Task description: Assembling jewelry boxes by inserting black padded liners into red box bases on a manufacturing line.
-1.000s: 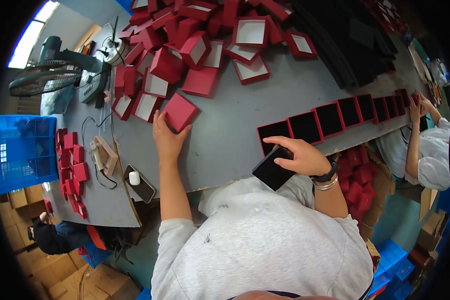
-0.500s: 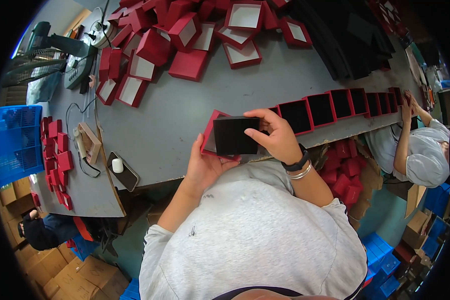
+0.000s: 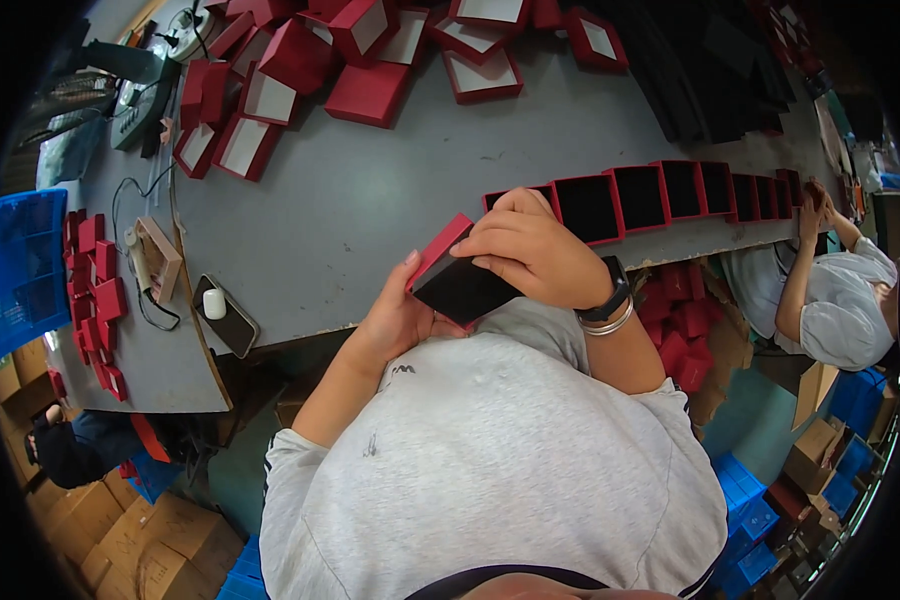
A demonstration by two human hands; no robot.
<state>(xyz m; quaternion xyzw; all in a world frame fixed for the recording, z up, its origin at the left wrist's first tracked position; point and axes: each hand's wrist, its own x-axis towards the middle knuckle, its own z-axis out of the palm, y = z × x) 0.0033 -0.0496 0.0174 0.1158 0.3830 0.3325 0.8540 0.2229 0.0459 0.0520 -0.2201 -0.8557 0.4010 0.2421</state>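
My left hand [image 3: 402, 312] grips a small red box [image 3: 444, 248] from its left side, above the table's near edge. A black square pad [image 3: 467, 292] sits tilted, partly inside that box. My right hand [image 3: 538, 250] pinches the pad's upper edge with fingers and thumb; a black band and a light bangle are on the wrist. Just beyond my right hand starts a row of red boxes with black insides [image 3: 586, 208], running off to the right.
Red boxes with white insides [image 3: 370, 92] lie heaped at the back. Black pads [image 3: 660, 90] are stacked at the back right. A phone [image 3: 232, 322] with a white case on it lies left. Another person [image 3: 838, 290] works at the far right, beside the row's end.
The black pad has moved down and left and now tilts into the red box. My right hand has turned over its upper edge. The view has shifted slightly.
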